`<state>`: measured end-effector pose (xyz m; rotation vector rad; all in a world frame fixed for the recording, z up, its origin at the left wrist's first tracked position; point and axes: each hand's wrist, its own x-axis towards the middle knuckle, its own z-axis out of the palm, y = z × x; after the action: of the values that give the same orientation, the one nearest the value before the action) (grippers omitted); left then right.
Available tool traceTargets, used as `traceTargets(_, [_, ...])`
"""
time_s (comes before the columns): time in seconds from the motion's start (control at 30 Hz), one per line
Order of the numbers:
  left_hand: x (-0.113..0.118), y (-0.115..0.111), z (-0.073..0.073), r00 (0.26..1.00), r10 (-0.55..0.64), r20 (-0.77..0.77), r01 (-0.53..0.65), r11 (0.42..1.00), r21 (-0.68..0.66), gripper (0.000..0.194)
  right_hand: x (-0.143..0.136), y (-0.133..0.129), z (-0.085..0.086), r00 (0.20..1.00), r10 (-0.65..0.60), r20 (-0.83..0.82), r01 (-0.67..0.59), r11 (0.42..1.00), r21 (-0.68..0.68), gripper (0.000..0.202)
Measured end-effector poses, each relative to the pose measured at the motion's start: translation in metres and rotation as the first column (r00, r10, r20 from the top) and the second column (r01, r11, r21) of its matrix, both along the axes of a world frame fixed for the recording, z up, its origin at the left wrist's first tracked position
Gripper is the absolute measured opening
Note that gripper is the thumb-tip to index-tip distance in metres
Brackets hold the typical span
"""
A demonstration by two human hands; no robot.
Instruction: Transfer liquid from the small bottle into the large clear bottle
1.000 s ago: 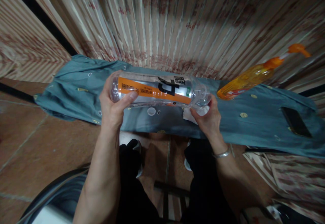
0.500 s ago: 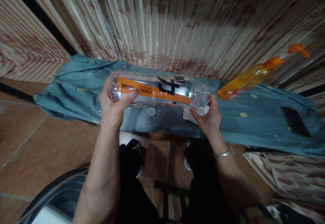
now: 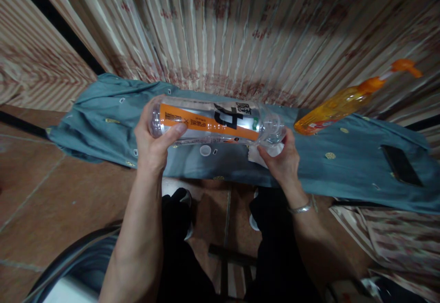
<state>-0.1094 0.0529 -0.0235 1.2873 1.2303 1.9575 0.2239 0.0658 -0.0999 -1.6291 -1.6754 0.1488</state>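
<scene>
A large clear plastic bottle (image 3: 209,122) with an orange, silver and black label lies sideways between my hands, above the cloth. My left hand (image 3: 154,138) is wrapped round its base, thumb along the label. At the neck end, on the right, my right hand (image 3: 282,156) grips the bottle with thumb and fingers. Beneath that neck, partly hidden by it and by my right hand, is a white paper piece (image 3: 256,156). A small round translucent cap (image 3: 205,150) rests on the cloth just below the bottle's middle.
A green-blue cloth (image 3: 347,174) covers the long narrow surface. To the right stands an orange pump bottle (image 3: 335,108), and a black phone (image 3: 401,165) lies near the right end. Behind hangs a pleated curtain (image 3: 213,28). A dark round tub (image 3: 85,257) is at lower left.
</scene>
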Motion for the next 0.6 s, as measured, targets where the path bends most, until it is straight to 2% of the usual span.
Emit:
traceTargets(0.43, [-0.0026, 0.0004, -0.004, 0.997, -0.008, -0.079, 0.008, 1.0, -0.002, 0.09, 0.0011, 0.0002, -0.0006, 1.0, -0.003, -0.001, 0.003, 1.0, 0.001, 0.091])
traceTargets(0.6, [-0.004, -0.0013, -0.0059, 0.991, -0.031, -0.127, 0.031, 1.0, -0.003, 0.078, 0.0018, 0.0005, -0.0013, 1.0, 0.006, 0.004, -0.006, 1.0, 0.006, 0.089])
